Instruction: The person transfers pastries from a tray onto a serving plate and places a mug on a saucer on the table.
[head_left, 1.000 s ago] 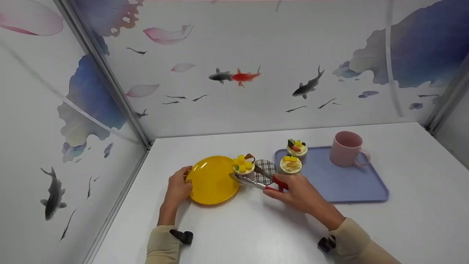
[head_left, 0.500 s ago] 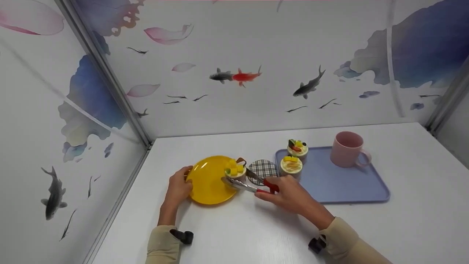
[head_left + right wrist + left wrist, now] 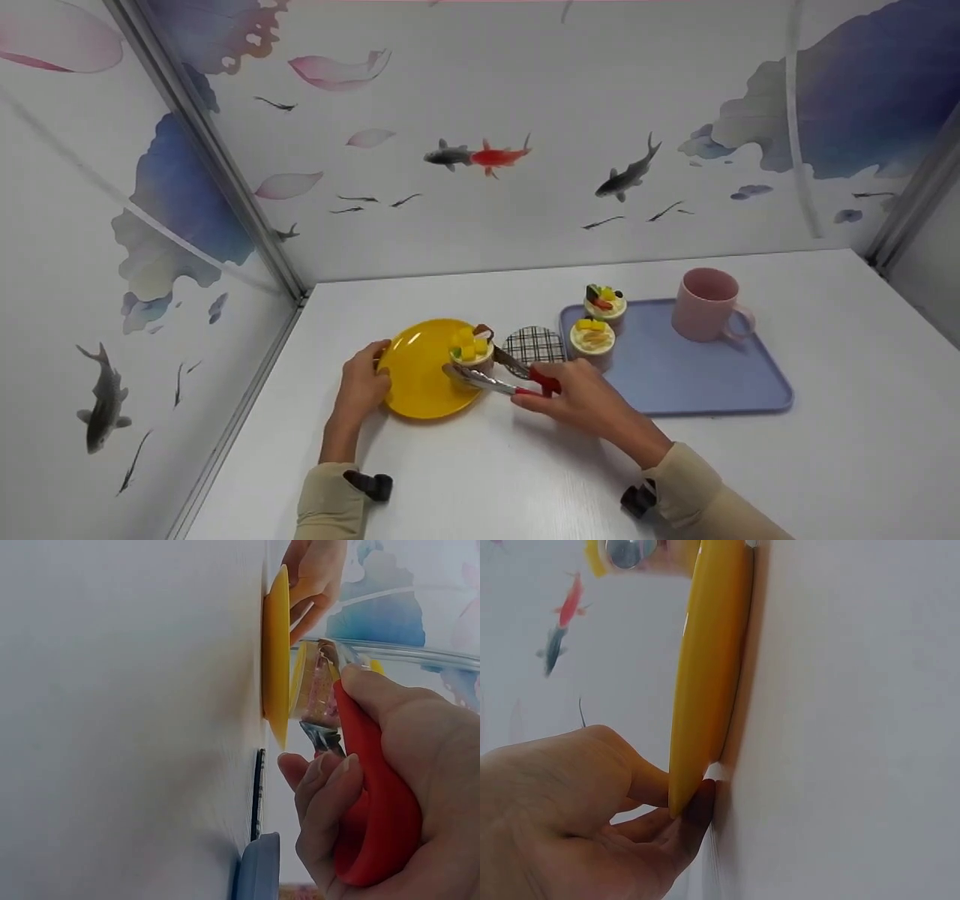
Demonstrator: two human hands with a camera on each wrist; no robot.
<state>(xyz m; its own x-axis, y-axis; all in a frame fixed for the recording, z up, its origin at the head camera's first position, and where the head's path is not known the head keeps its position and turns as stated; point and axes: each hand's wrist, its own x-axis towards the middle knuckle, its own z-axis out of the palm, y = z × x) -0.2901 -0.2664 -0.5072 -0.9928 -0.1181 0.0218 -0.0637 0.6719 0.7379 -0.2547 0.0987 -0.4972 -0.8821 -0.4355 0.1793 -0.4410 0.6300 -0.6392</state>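
With thumb above and fingers below, my left hand pinches the left rim of a round yellow plate; the left wrist view shows this grip on the plate's edge. My right hand holds metal tongs by their red handles. Between the tongs' tips is a small dessert cup topped with yellow cubes and a brown piece. The cup is over the right part of the plate, upright. In the right wrist view its clear side appears close to the plate's surface.
A round checked coaster lies right of the plate. Beyond it is a blue-purple tray bearing a pink mug. Two more dessert cups, one with colourful fruit and one with yellow cubes, stand at its left side.
My right hand has moved left with the tongs and the dessert cup, from the plate's right edge to further over it. More of the coaster shows. The left hand stays on the plate.
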